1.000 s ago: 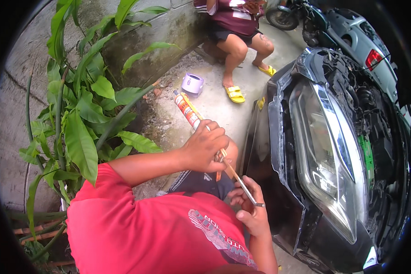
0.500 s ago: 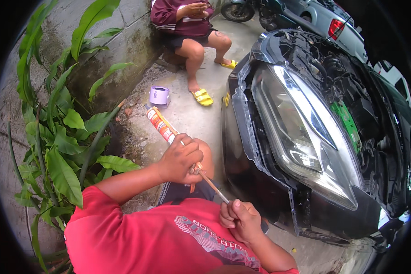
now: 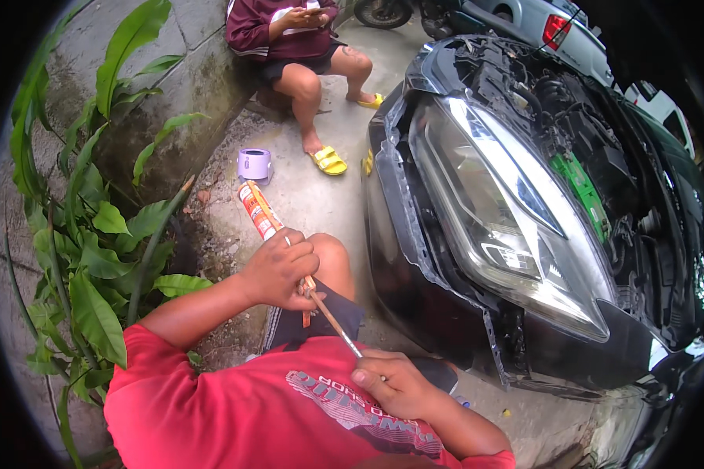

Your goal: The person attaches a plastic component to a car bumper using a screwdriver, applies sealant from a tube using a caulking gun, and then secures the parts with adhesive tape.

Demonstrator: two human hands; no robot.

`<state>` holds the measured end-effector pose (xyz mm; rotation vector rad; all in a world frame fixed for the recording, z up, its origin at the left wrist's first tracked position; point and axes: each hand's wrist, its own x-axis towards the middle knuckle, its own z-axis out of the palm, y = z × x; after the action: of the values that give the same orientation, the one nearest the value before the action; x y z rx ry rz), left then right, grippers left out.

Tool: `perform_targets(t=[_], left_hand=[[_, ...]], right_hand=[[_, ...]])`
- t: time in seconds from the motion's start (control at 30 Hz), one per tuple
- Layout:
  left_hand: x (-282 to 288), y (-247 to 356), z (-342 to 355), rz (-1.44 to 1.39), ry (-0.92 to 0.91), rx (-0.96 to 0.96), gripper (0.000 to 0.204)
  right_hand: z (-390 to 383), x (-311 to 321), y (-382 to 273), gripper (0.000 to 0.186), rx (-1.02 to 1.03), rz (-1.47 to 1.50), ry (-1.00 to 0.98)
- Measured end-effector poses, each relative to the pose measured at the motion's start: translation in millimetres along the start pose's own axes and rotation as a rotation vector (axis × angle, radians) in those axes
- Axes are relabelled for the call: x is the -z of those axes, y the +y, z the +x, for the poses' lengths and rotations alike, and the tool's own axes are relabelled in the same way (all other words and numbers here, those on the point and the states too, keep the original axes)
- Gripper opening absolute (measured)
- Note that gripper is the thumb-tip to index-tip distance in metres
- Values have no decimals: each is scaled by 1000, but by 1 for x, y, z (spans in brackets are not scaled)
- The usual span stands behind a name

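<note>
My left hand (image 3: 283,270) is closed around the body and handle of a caulking gun, fingers wrapped over it. An orange and white sealant tube (image 3: 256,209) lies in the gun's cradle and points away from me. From the gun's rear a thin metal rod (image 3: 335,324) runs back toward my chest. At its near end sits my right hand (image 3: 395,384), closed on the rod with the thumb on top; some of its fingers are hidden. Below the left hand, part of the gun's trigger or handle shows in orange.
A dark car with an exposed headlight (image 3: 493,219) and open engine bay stands at right. Ahead, a purple round container (image 3: 253,164) rests on the concrete. Beyond it sits a person in yellow sandals (image 3: 328,161). Leafy plants (image 3: 98,242) grow along the left wall.
My right hand has turned flatter and lower at the rod's end, where it was a raised fist. The view has shifted, so the surroundings sit a little further left and up.
</note>
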<state>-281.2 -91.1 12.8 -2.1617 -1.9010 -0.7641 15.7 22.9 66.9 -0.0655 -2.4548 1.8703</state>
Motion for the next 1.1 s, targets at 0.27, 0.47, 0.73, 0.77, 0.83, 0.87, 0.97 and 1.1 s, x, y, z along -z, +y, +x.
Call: perform_targets(t=[0.27,0.47,0.73,0.77,0.83,0.87,0.97,1.1], left_hand=[[-3,-15,-6,-21,-51,49,44],[23,-74,-35,-17,-260,72,42],[-18,-180,-107,73,-847,197,47],[-33,-191,-114,67,-914,190,48],[-66,-219,-134,14,-1055,153,53],[-75,-227,-157,-8,-1068,123,54],[-100,-234,-207,54,-1140,116,57],[-167,-241,-227,207,-1323,-36,59]], right_hand=[[-1,18,-8,44,-341,234,30],[-2,41,-33,86,-140,-101,83],[-80,109,-117,88,24,-579,715],[-88,118,-123,99,-28,-694,908],[-125,146,-129,70,28,-919,1078],[-137,166,-131,64,-28,-923,1126],[-140,209,-139,50,-183,-1002,1250],[-142,242,-136,46,-431,-1148,1240]])
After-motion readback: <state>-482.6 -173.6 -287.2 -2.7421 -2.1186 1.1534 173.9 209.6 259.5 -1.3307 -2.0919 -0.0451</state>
